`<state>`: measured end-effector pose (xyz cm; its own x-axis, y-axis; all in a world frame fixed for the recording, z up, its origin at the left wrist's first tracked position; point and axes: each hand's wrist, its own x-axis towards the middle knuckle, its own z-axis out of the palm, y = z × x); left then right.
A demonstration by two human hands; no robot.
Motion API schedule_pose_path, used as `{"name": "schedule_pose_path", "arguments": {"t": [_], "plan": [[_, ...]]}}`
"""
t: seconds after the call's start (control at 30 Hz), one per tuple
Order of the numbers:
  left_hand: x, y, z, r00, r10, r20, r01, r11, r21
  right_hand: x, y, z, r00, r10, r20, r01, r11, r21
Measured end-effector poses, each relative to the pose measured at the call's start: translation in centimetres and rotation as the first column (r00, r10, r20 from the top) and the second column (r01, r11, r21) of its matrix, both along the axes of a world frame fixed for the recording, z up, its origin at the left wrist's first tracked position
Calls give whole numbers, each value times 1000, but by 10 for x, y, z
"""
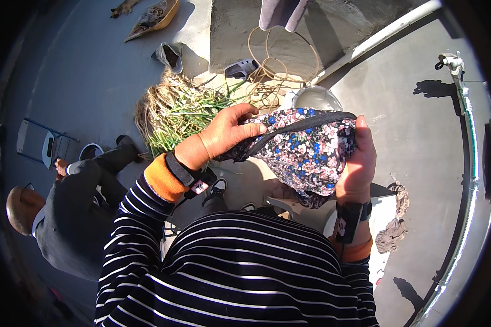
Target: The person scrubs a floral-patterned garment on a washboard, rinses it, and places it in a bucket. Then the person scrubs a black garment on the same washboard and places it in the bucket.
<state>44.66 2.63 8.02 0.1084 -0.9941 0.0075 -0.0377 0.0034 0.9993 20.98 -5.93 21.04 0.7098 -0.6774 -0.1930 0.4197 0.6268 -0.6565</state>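
Note:
A floral cloth item (307, 151) with pink, white and blue flowers on black is stretched between my hands at chest height. A dark band runs along its upper edge; what kind of garment it is, I cannot tell. My left hand (225, 131) pinches the left end, with the thumb over the band. On the right side, my right hand (358, 159) grips the cloth with its thumb pointing up, and its other fingers are hidden behind the fabric. The lower part of the cloth hangs in loose folds. Both my wrists carry strapped-on dark devices.
Beyond the cloth stand a bucket (317, 98) and a heap of green onions (180, 110). A coiled hose (270, 73) and a grey shoe (240, 68) lie behind. A person (73, 216) sits at left near a folding chair (47, 143). A metal rail (472, 184) runs along the right.

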Motion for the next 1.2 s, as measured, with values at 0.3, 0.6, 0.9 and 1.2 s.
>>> {"name": "schedule_pose_path", "arguments": {"t": [0.3,0.6,0.9,1.2], "plan": [[-59,7,-18,874,16,486,47,992,-116,5,12,28,969,-97,-227,50,978,-202],[-63,3,-14,871,350,346,-252,921,-298,1,13,20,834,-241,-496,-54,859,-509],[2,11,-45,589,596,545,-576,783,-234,7,12,22,907,-199,-371,50,927,-373],[33,30,-87,718,352,-600,-431,902,14,-10,-13,21,954,-181,-241,117,959,-257]]}}
